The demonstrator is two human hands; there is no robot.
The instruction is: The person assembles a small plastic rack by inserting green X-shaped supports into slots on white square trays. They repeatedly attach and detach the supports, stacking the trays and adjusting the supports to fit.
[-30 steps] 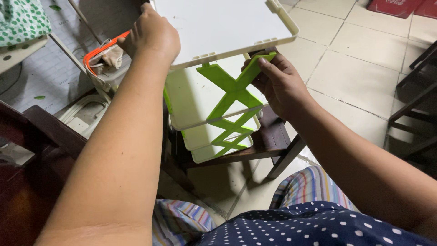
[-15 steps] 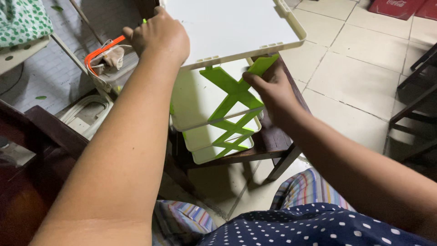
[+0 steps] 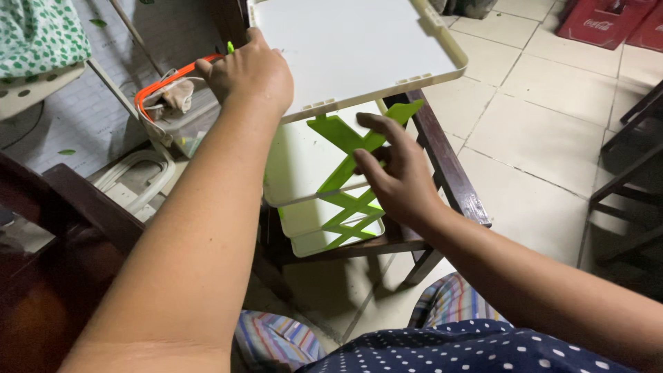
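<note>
Cream top shelf (image 3: 352,48) is gripped by left hand (image 3: 252,72); right hand (image 3: 394,176), open, touches green brace (image 3: 345,138) beneath.

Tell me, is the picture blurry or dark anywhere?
Head view: the left hand on the white top tray and the right hand at the green cross brace look sharp; the tray is brightly lit without glare; the dark wooden furniture at lower left sinks into shadow; the stool casts a soft shadow on the floor tiles.
</note>
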